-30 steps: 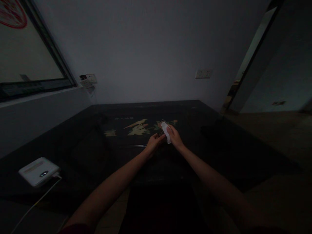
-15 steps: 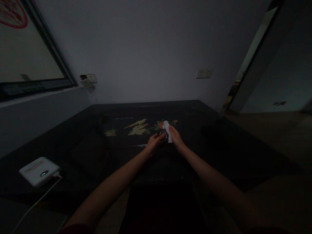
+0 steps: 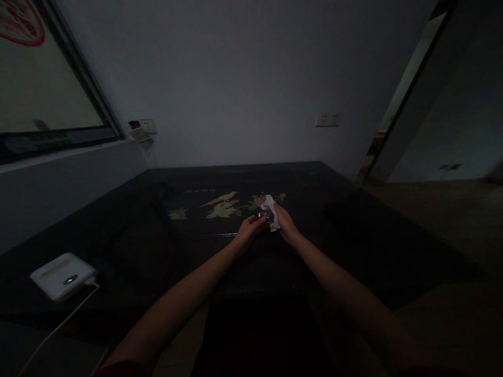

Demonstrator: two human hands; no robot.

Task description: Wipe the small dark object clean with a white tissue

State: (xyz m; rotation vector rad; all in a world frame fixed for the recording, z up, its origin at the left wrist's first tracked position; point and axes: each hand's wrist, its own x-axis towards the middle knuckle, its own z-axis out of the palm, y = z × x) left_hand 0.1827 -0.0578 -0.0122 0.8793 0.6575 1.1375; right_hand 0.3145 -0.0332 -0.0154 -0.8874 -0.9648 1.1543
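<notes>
Over the dark table, both hands meet a little right of the middle. My left hand is closed on a small dark, shiny object; its kind is too dim to make out. My right hand grips a crumpled white tissue, which touches the right side of the shiny object. The fingers of the right hand are partly hidden behind the tissue.
A white box-like device with a small round display stands at the table's left, a white cable running down from it. A bird-and-flower picture decorates the tabletop. Behind rises a wall with a socket.
The tissue has shifted slightly and looks more crumpled, folding over the shiny object's right side. My right hand has moved very little; the left stays in place.
</notes>
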